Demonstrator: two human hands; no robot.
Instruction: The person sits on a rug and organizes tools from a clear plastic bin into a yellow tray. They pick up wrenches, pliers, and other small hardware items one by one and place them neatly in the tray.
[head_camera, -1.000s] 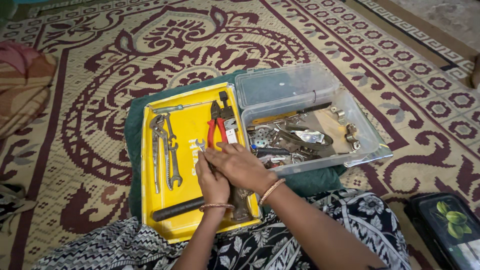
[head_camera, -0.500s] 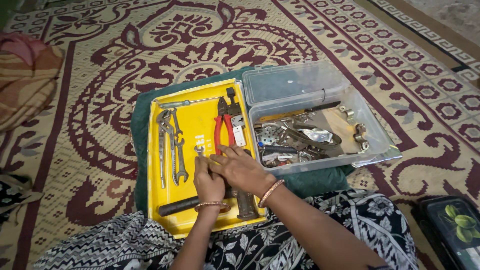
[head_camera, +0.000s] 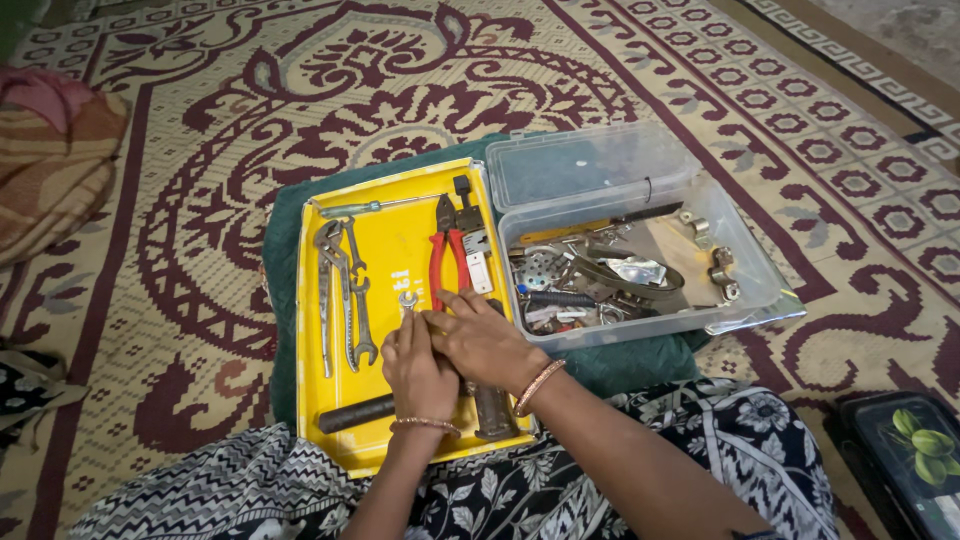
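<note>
1. At the far left edge lies a striped cushion (head_camera: 50, 170) on the patterned carpet (head_camera: 200, 120).
2. A green cloth (head_camera: 278, 260) is spread on the carpet, and a yellow tray (head_camera: 400, 245) sits on top of it.
3. In the left part of the tray, a pipe wrench (head_camera: 325, 290) and a double-ended spanner (head_camera: 357, 300) lie side by side, pointing away from the person. A thin screwdriver (head_camera: 365, 208) lies across the tray's far edge.
4. A black bar (head_camera: 352, 414) lies tilted near the tray's near edge, its right end hidden under the wrist.
5. The left hand (head_camera: 415, 370) rests over the middle of the tray, fingers curled around a small spanner (head_camera: 407, 300), whose open head sticks out just past the fingertips.
6. Red-handled pliers (head_camera: 447, 250) lie just beyond the hands, jaws pointing away.
7. The right hand (head_camera: 482, 340) lies against the left one, its fingers bent over the left hand's fingers; whether it grips anything itself cannot be told. A dark tool (head_camera: 492, 408) shows under the right wrist.
8. A clear plastic box (head_camera: 745, 265) touches the tray's right side, lid open, filled with mixed metal parts.
9. A dark container (head_camera: 900, 450) sits at the bottom right corner.
</note>
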